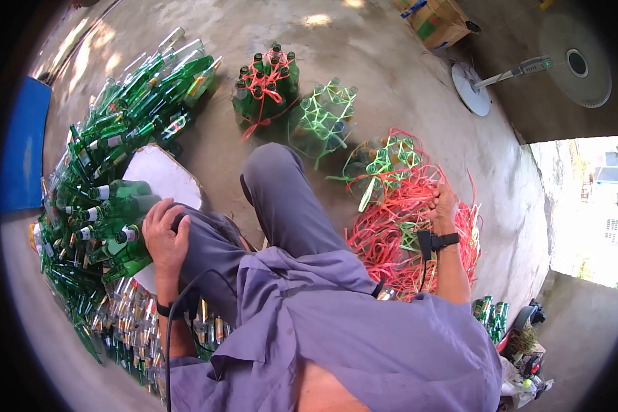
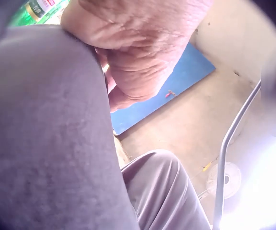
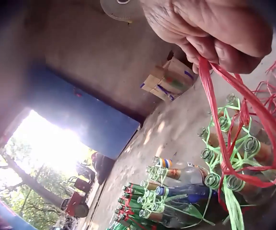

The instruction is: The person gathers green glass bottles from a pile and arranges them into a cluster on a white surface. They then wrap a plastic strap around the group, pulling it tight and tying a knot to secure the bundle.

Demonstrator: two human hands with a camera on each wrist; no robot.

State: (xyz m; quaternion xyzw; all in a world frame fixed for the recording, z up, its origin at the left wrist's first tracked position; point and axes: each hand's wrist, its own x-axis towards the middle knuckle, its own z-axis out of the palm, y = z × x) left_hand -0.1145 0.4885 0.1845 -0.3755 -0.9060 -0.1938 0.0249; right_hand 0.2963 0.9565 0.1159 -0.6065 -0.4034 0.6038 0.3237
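Note:
My left hand (image 1: 165, 237) rests on the left knee of the grey trousers (image 1: 216, 240), its fingers spread loosely. Just beside it, several green bottles (image 1: 120, 199) lie on a white board (image 1: 159, 175). Over a heap of red plastic twine (image 1: 398, 230), my right hand (image 1: 444, 206) has its fingers curled. In the right wrist view it grips strands of red twine (image 3: 208, 88), which hang down over a bundle of clear bottles (image 3: 253, 148) laced with green twine at the necks.
A bundle of green bottles (image 1: 275, 103) tied in red and clear bottles (image 1: 323, 120) tied in green stand ahead. A large pile of loose green bottles (image 1: 117, 130) spreads along the left. A standing fan (image 1: 470, 89) and a cardboard box (image 1: 436, 24) are at the far right.

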